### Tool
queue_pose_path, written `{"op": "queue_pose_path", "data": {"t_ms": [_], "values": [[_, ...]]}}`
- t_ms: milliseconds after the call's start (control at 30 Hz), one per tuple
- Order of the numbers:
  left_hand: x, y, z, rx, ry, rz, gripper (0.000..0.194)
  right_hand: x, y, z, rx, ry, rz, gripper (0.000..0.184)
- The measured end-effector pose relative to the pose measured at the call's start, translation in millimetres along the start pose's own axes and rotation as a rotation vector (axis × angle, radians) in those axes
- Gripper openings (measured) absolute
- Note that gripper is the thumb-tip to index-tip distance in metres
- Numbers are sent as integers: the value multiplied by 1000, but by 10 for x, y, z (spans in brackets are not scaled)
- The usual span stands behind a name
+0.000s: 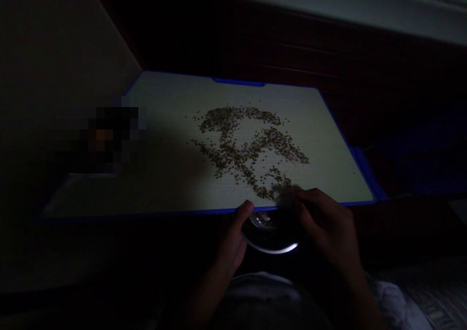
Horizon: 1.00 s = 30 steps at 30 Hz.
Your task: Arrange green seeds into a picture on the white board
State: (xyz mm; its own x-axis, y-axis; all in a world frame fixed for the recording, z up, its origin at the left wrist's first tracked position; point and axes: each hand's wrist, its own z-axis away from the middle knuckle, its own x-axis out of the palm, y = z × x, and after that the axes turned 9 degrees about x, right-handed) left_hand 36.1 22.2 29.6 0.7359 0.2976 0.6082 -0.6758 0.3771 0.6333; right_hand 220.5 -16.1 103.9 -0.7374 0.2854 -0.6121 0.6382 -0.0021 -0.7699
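Small dark green seeds or lentils lie scattered in loose, curving bands over a pale board with blue edging. A shiny round metal bowl sits just below the board's near edge, with some of the same grains inside. My left hand is closed on the bowl's left side, its thumb up by the blue edge. Over the near edge, my right hand is closed in a pinch around a small greyish thing, blurred and too dark to name. It is beside the grains nearest the bowl.
The light is dim. A pixelated patch covers something at the board's left end. A pale ledge runs across the upper right, above dark wood-like panelling. Blue cloth-like material shows at the right. Light fabric lies below the bowl.
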Motion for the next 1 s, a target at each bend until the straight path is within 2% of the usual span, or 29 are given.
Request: {"op": "queue_pose_path", "data": {"t_ms": [300,633,833,1000], "values": [[-2,-7,3,20,-2,29,64,-19,145,-131,67,81,5,20],[26,13,17,28,-18,38,58,-31,131,-215,-49,-80,-118,19],[2,-6,6,17,-11,25,62,-6,136,-164,-19,-93,-108,22],[-9,-9,17,31,1,35,71,-40,188,-172,27,-34,-62,18]]}}
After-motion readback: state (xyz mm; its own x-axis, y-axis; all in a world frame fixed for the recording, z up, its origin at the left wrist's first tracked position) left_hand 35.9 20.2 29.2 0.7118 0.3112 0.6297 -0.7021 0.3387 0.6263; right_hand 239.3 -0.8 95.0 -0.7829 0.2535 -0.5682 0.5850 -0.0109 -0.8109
